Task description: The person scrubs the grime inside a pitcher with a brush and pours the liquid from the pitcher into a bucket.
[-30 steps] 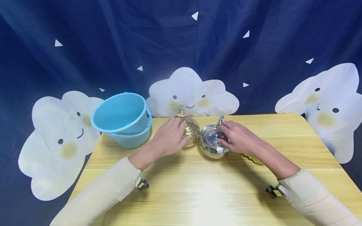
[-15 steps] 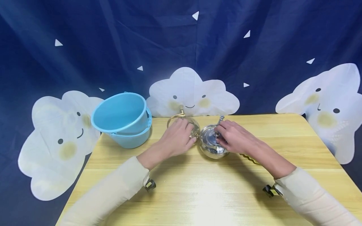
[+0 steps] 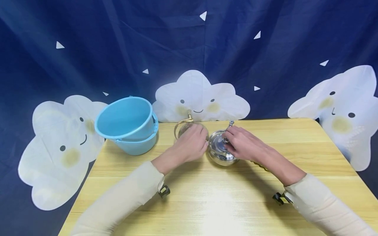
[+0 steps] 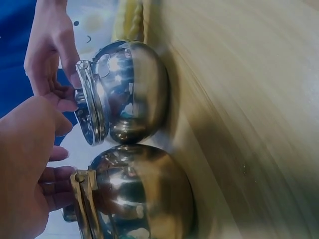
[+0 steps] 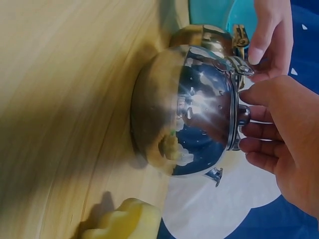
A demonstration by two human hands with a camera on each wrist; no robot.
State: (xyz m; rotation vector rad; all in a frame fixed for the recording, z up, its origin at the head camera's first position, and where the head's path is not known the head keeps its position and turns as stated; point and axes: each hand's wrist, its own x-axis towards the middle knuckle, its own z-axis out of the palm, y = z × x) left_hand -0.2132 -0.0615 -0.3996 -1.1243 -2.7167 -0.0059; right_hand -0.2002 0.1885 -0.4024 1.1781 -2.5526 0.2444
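A silver teapot [image 3: 222, 157] stands upright right of a gold teapot [image 3: 189, 126], their bodies close together. My right hand [image 3: 243, 142] is over the silver lid, thumb and fingertips around its small knob [image 5: 243, 115]. My left hand [image 3: 190, 144] hovers over the gold teapot, hiding most of its lid in the head view. In the left wrist view, the left hand [image 4: 30, 159] has loosely bent fingers beside the gold lid's hinge and holds nothing. The right wrist view shows the silver body [image 5: 184, 109] with its lid on.
Two light blue buckets [image 3: 137, 147], one inside the other, stand at the table's back left. A yellow wavy-edged object [image 5: 132, 221] lies right of the silver teapot, mostly hidden under my right forearm in the head view. A dark blue cloud-print curtain [image 3: 177, 39] hangs behind the table.
My left hand has shifted right across the gold teapot, uncovering its curved handle. My right hand has edged slightly left, still at the silver lid's knob. Both teapots stand where they were.
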